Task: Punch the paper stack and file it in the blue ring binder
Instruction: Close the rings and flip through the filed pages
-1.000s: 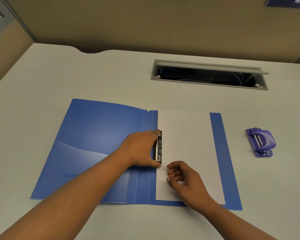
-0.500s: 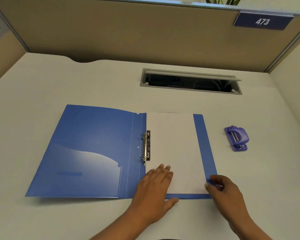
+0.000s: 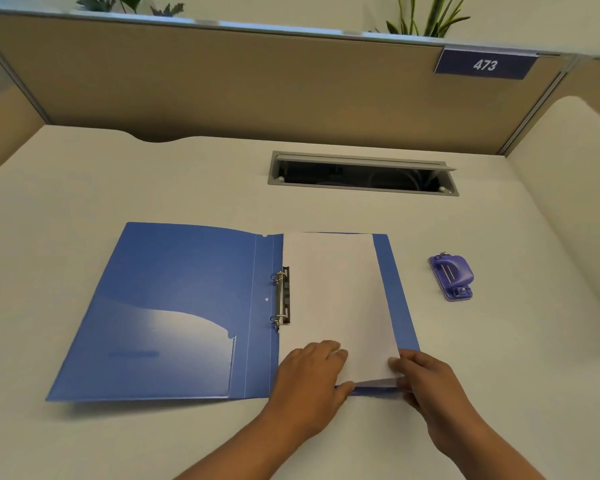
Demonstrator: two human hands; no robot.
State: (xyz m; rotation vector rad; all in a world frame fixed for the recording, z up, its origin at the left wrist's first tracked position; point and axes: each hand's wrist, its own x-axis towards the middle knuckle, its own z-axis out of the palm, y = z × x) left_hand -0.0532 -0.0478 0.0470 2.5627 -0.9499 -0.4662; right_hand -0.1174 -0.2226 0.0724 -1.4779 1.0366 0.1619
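The blue ring binder [image 3: 174, 299] lies open and flat on the desk, its metal ring mechanism [image 3: 282, 299] at the spine with both rings closed. A white paper stack [image 3: 336, 292] lies on the binder's right half, its left edge at the rings. My left hand [image 3: 309, 379] rests flat on the stack's near left corner, fingers spread. My right hand [image 3: 426, 386] pinches the stack's near right corner, which is lifted slightly off the binder. The purple hole punch [image 3: 451, 277] sits on the desk to the right of the binder, untouched.
A grey cable tray [image 3: 361, 173] with its lid open is set into the desk behind the binder. A tan partition wall [image 3: 257, 84] with a "473" sign [image 3: 485, 65] closes off the back. A second desk edge rises at the right.
My left hand left the ring mechanism and came down to the stack's near edge. My right hand moved to the near right corner and lifted it. The camera tilted up.
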